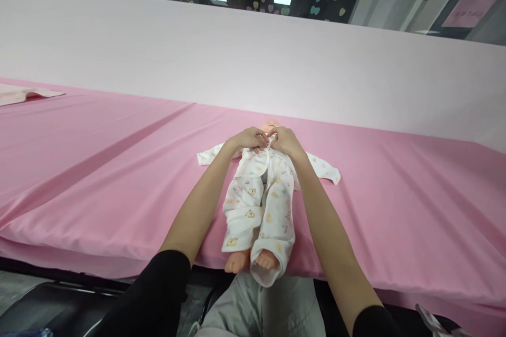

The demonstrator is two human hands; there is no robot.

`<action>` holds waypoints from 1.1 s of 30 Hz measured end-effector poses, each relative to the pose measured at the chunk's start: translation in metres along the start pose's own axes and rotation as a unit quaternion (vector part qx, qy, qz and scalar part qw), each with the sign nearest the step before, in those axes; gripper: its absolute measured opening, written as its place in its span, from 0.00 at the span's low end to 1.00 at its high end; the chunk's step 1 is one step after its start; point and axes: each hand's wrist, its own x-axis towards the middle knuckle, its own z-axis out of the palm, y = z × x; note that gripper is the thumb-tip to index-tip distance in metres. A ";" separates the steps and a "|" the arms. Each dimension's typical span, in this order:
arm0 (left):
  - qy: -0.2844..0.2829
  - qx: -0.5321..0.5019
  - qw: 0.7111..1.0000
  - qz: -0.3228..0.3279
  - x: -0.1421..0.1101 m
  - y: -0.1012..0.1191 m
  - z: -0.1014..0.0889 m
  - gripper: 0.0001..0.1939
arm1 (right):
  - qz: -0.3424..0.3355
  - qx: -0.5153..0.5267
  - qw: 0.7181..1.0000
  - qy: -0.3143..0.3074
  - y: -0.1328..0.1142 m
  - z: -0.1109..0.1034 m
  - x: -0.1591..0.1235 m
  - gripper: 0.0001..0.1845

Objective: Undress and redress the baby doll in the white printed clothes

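A baby doll (271, 124) lies on its back, feet towards me, and only part of its head shows above my hands. It is dressed in a white printed top (253, 164) with both sleeves spread sideways, and matching trousers (279, 205). Bare feet (237, 261) stick out of the trouser legs at the near edge. At the top's neckline, my left hand (251, 138) pinches the cloth, fingers bent together. Close against it, my right hand (285, 140) also grips the neckline with thumb and fingers. The exact fastening between the fingertips is too small to make out.
A pink sheet (118, 168) with creases covers the table. Behind it rises a white partition (237, 58) below dark glass with heart stickers. A pale pink cloth (23, 93) lies at the far left. Below the table's left front edge is a black chair (51, 305).
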 end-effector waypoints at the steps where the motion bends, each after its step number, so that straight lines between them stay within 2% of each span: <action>1: -0.001 -0.001 1.000 -0.002 0.000 0.000 0.000 0.09 | 0.003 -0.009 1.000 0.004 0.000 0.002 0.001 0.18; 7: 0.049 0.036 0.998 -0.025 0.000 0.005 0.005 0.09 | 0.031 -0.043 0.999 0.000 -0.001 0.011 0.003 0.14; 12: 0.086 0.082 0.993 -0.024 0.003 0.008 0.011 0.17 | 0.032 -0.086 0.996 -0.003 -0.007 0.014 0.001 0.16; 15: 0.098 0.068 0.993 -0.009 0.002 0.006 0.011 0.17 | 0.044 -0.022 0.999 -0.014 -0.003 0.012 0.003 0.15; 17: 0.091 0.032 0.995 -0.008 0.000 0.006 0.010 0.19 | 0.071 0.050 0.995 -0.038 0.005 0.011 0.007 0.15; 19: 0.087 0.037 0.995 -0.003 -0.003 0.007 0.010 0.22 | 0.099 0.095 0.988 -0.064 0.014 0.011 0.010 0.15; 22: 0.107 0.168 0.980 0.013 -0.007 0.014 0.013 0.25 | 0.118 0.097 0.987 -0.053 0.021 0.011 0.012 0.15; 25: 0.150 0.330 0.932 0.013 -0.010 0.023 0.013 0.29 | 0.134 0.039 0.990 0.034 0.014 0.005 0.007 0.12; 27: 0.167 0.368 0.915 0.022 -0.014 0.027 0.009 0.28 | 0.141 -0.003 0.987 0.076 0.006 -0.005 0.000 0.12; 28: 0.167 0.360 0.917 0.032 -0.016 0.029 0.006 0.25 | 0.141 -0.008 0.988 0.068 0.002 -0.012 -0.004 0.10; 30: 0.128 0.307 0.942 0.044 -0.022 0.032 0.000 0.16 | 0.125 0.012 0.992 -0.010 -0.004 -0.028 -0.012 0.05; 33: -0.011 0.225 0.974 0.008 -0.027 0.037 -0.005 0.12 | 0.092 0.003 0.983 -0.160 -0.004 -0.044 -0.020 0.07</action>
